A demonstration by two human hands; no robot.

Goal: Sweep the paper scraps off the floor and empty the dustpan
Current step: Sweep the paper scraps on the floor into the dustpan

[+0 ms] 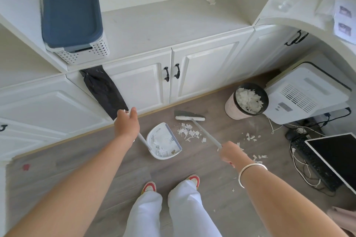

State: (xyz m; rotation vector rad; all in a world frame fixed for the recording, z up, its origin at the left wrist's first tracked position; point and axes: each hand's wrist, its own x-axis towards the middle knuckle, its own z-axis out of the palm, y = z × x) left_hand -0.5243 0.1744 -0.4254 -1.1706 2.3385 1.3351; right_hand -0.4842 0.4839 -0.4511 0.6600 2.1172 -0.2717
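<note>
We look down from head height at our own two arms stretched over a grey wood floor (192,165). Our left hand (127,122) is closed round the top of the long handle of the dustpan (154,131). The pan sits flat on the floor ahead of our feet, a few scraps already inside, its grey lip facing right. Our right hand (230,153) grips the handle of the broom (189,117). The broom head rests on the floor beyond the pan, near the white cabinets (138,82).

A loose pile of white paper scraps (187,132) lies just beside the lip, between the pan and the broom head. More scraps are scattered to the right, near our right hand. A round bin (231,107), heaped with paper almost to its rim, stands further right.

The step in hand, we judge, is brushing that pile into the pan. To do it well we would press the lip hard to the floor so paper cannot slide under it. We would set the bristles down on the far side of the pile from the lip and draw them toward it in short, low strokes. Paper this light is likely to flutter away from a fast swing. The scattered scraps want gathering into one heap first, with the pan then moved to meet them. With the bin so full, tipping slowly and close to its mouth looks wise.
</note>
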